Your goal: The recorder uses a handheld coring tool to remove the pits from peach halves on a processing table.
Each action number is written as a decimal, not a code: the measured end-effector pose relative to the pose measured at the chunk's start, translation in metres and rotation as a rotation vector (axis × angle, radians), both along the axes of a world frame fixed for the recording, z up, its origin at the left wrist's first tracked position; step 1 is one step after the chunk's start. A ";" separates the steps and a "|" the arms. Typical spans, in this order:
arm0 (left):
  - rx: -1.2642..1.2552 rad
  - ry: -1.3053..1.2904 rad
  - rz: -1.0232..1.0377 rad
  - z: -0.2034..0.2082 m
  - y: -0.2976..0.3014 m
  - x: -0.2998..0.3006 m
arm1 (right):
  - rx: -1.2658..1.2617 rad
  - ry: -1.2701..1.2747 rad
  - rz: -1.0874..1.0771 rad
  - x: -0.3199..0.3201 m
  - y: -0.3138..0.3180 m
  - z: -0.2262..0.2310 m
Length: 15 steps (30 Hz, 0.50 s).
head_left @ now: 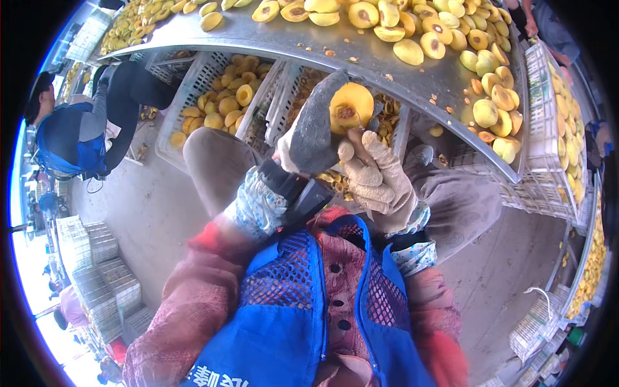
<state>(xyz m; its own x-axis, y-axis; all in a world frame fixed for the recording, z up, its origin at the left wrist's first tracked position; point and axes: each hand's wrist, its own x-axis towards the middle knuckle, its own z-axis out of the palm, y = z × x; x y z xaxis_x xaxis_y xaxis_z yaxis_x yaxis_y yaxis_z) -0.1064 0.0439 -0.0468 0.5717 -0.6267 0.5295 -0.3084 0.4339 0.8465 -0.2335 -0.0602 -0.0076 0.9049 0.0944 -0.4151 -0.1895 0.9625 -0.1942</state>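
My left hand [316, 129], in a dark grey coated glove, holds a yellow peach half [351, 106] with its cut face up. A reddish-brown centre shows in the flesh. My right hand [380, 177], in a beige knit glove, is closed round a slim brown-handled tool [358, 143]. Its upper end meets the lower part of the cut face; the tip's shape is too small to make out. Both hands are just off the metal table's near edge, above a white crate [401, 132] of peach scraps between my knees.
Many peach halves [445, 29] lie heaped on the metal table [290, 42]. A white crate [193, 97] of peaches stands at left, and a stacked crate [538, 129] of halves at right. Another person [77, 132] bends at the far left, near stacked crates [106, 264].
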 end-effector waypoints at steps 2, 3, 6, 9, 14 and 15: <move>0.117 -0.009 0.049 -0.022 -0.007 0.016 | 0.123 -0.206 0.114 0.004 -0.007 -0.019; 0.232 -0.017 0.097 -0.021 -0.012 0.020 | 0.242 -0.411 0.225 0.006 -0.011 -0.023; 0.365 -0.313 0.207 -0.020 0.005 0.036 | -0.188 -0.126 0.035 0.005 -0.009 -0.023; 0.570 0.146 0.423 -0.018 0.012 0.079 | -0.690 0.076 0.151 0.016 -0.030 -0.046; 1.012 -0.530 0.664 0.039 0.102 0.169 | -0.577 0.039 0.091 0.000 -0.035 -0.043; 1.275 -0.488 0.694 0.063 0.084 0.165 | -0.586 0.054 0.094 -0.007 -0.042 -0.038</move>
<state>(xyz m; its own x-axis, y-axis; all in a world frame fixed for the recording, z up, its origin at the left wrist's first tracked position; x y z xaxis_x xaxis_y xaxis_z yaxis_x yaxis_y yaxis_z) 0.0586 0.1283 0.0167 0.8700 -0.4866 0.0795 -0.4871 -0.8233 0.2912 -0.2408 -0.1018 -0.0453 0.8798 -0.0854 -0.4676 -0.2933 0.6766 -0.6754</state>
